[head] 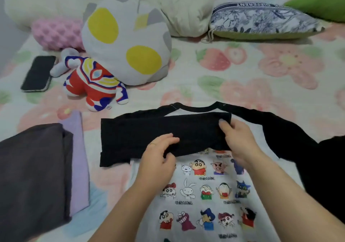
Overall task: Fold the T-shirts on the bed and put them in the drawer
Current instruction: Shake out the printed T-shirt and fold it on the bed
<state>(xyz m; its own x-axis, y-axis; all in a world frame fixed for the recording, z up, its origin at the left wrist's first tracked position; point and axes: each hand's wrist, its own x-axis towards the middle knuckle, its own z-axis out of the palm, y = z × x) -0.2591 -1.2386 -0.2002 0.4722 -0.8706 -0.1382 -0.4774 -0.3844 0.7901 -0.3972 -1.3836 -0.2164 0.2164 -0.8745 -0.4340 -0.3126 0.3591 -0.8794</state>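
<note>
T-shirt (205, 191): flat on the bed (242, 77), near edge.
Left hand (158, 156): pinching its folded black sleeve (149, 135).
Right hand (239, 139): gripping the sleeve's end.
Folded clothes (31, 171): left of the T-shirt.

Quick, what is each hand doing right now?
Left hand: closed, pinching the lower edge of the black sleeve.
Right hand: closed, holding the same sleeve's end, folded across the cartoon T-shirt.

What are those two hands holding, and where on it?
Both hold the black sleeve of the white cartoon-print T-shirt, folded across its chest: left hand at its lower edge, right hand at its end.
</note>
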